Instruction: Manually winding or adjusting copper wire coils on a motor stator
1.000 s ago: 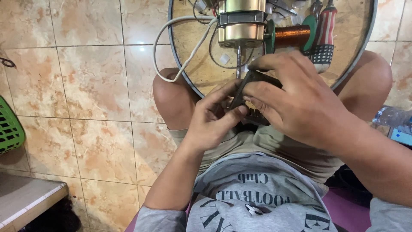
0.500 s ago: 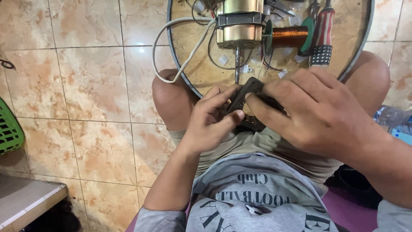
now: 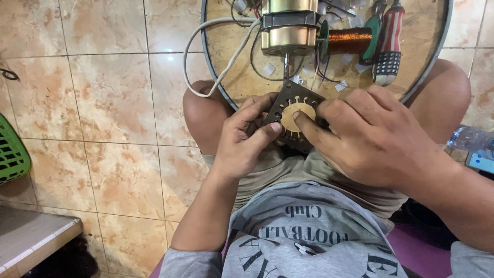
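Both hands hold a dark square motor core (image 3: 294, 117) with a round slotted hole in its middle, above my lap. My left hand (image 3: 243, 139) grips its left edge, thumb laid on the face. My right hand (image 3: 371, 135) grips the right side, its forefinger pressing at the rim of the hole. Just beyond the core is a round wooden board (image 3: 242, 77) with a metal rim. On it stand a brass-coloured motor body (image 3: 289, 25) with a thin shaft (image 3: 286, 66) pointing toward me, a spool of copper wire (image 3: 349, 40) and a screwdriver with a striped handle (image 3: 389, 49).
A white cable (image 3: 211, 56) loops off the board onto the beige tiled floor (image 3: 92, 103). A green plastic basket (image 3: 11, 154) sits at the left edge, a grey step (image 3: 31, 239) at the lower left. At far right lie a clear plastic bottle (image 3: 471, 140) and a phone corner (image 3: 481, 162).
The core has turned from edge-on to face up, so its slotted hole now shows. My right hand has slid right and back, uncovering it. The view has shifted slightly.
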